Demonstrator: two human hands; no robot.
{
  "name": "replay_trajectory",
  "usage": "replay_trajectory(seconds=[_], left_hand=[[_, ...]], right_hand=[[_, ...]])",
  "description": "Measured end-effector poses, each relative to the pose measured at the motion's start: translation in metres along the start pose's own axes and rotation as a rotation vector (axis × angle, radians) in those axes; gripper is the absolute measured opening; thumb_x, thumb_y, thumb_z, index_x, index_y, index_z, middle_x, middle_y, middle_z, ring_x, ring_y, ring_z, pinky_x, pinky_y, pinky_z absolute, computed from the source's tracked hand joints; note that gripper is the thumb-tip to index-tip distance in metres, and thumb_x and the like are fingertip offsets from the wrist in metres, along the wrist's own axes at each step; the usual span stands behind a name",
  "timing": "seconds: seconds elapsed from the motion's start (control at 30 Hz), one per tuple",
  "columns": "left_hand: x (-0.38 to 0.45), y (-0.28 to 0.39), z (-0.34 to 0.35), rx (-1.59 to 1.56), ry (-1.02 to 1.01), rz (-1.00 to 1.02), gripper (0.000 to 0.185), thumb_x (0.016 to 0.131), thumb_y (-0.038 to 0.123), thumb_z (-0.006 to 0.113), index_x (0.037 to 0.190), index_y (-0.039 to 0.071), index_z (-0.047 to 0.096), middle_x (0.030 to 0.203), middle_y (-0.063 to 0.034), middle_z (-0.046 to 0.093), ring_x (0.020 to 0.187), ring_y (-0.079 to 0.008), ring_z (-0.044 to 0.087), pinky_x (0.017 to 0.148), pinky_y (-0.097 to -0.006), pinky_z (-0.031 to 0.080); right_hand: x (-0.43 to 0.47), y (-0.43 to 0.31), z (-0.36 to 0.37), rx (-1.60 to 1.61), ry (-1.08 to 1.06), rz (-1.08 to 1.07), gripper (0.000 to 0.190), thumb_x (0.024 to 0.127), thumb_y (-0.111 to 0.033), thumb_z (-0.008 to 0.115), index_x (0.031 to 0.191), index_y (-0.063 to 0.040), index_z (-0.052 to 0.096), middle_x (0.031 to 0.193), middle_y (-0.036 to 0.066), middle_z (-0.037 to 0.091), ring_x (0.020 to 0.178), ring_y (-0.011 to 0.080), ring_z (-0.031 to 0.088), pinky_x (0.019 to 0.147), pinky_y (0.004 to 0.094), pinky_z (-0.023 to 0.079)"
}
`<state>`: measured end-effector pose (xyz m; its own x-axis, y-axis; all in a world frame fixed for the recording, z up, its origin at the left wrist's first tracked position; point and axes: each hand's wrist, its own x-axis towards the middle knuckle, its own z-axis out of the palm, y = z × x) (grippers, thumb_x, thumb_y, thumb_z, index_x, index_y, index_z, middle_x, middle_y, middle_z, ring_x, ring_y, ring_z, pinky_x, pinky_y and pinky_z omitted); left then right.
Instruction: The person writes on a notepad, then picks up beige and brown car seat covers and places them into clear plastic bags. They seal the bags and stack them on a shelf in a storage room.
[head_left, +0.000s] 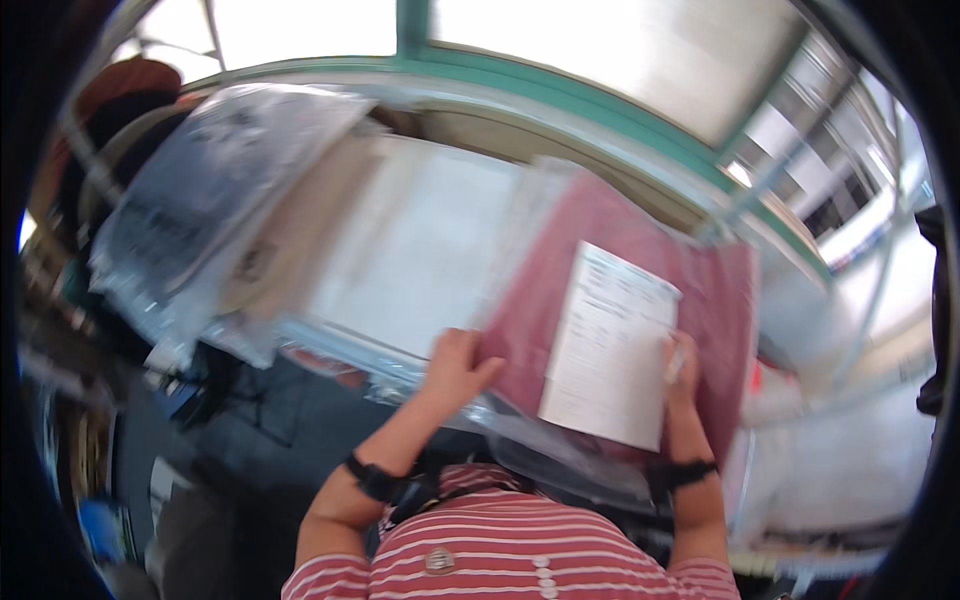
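Note:
A printed paper sheet (611, 349) lies tilted on a dark pink item in clear plastic (525, 322). My right hand (681, 367) is at the sheet's right edge, with a small whitish thing between its fingers; blur hides whether that is a pen or something else. My left hand (459, 367) rests at the left edge of the pink item, thumb apart from the fingers. Whether it grips the plastic I cannot tell. Just left of it lies a flat white item (420, 247), with blue-tinted plastic along its front edge.
Plastic-wrapped brown (300, 225) and dark blue-grey (217, 195) items lie further left. Behind them runs a green window frame (570, 86). Metal poles stand at the right, beside another pale plastic-covered surface (832, 465). Dark floor (247, 405) shows at the lower left.

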<state>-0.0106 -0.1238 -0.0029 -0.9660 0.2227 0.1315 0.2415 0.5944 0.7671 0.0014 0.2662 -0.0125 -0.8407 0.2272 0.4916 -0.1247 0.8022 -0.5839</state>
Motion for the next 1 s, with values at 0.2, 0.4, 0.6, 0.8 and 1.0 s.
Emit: replay_trajectory(seconds=[0.2, 0.4, 0.6, 0.8, 1.0], left_hand=[[-0.004, 0.006, 0.007, 0.002, 0.066, -0.101, 0.060, 0.073, 0.036, 0.072, 0.113, -0.005, 0.054, 0.102, -0.0217, 0.053, 0.095, -0.0356, 0.051, 0.083, -0.0424, 0.042], [0.000, 0.023, 0.000, 0.053, -0.002, -0.220, 0.052, 0.074, 0.037, 0.071, 0.098, -0.006, 0.055, 0.096, -0.0212, 0.058, 0.089, -0.0324, 0.056, 0.076, -0.0397, 0.045], [-0.019, 0.046, 0.001, -0.210, 0.003, -0.349, 0.044, 0.076, 0.036, 0.068, 0.092, -0.004, 0.055, 0.083, -0.0198, 0.060, 0.075, -0.0315, 0.059, 0.068, -0.0397, 0.046], [-0.024, 0.017, 0.021, -0.109, 0.020, -0.197, 0.054, 0.080, 0.046, 0.061, 0.097, -0.004, 0.053, 0.099, -0.0257, 0.055, 0.094, -0.0367, 0.054, 0.080, -0.0425, 0.043], [-0.065, -0.016, 0.026, -0.454, 0.113, -0.257, 0.054, 0.083, 0.052, 0.056, 0.090, -0.002, 0.054, 0.088, -0.0208, 0.057, 0.083, -0.0309, 0.056, 0.074, -0.0387, 0.044]], right_hand=[[0.002, -0.038, -0.007, 0.341, -0.015, 0.064, 0.026, 0.095, -0.018, 0.044, 0.109, 0.003, 0.053, 0.087, 0.011, 0.062, 0.086, 0.0172, 0.060, 0.079, 0.0278, 0.045], [0.009, -0.026, 0.000, 0.437, 0.000, 0.167, 0.028, 0.097, -0.020, 0.044, 0.109, 0.003, 0.054, 0.088, 0.010, 0.062, 0.083, 0.0152, 0.059, 0.077, 0.0271, 0.046], [0.017, -0.021, 0.025, 0.444, -0.138, 0.116, 0.028, 0.097, -0.021, 0.044, 0.108, 0.003, 0.053, 0.085, 0.004, 0.058, 0.078, 0.0111, 0.054, 0.076, 0.0252, 0.043], [0.042, -0.005, 0.030, 0.415, -0.225, -0.010, 0.023, 0.089, -0.007, 0.052, 0.109, 0.005, 0.052, 0.100, 0.012, 0.052, 0.085, 0.0179, 0.057, 0.078, 0.0285, 0.047], [0.049, -0.021, 0.060, 0.080, -0.450, -0.200, 0.038, 0.084, -0.002, 0.055, 0.121, -0.002, 0.045, 0.117, 0.017, 0.051, 0.105, 0.0278, 0.054, 0.091, 0.0337, 0.041]])
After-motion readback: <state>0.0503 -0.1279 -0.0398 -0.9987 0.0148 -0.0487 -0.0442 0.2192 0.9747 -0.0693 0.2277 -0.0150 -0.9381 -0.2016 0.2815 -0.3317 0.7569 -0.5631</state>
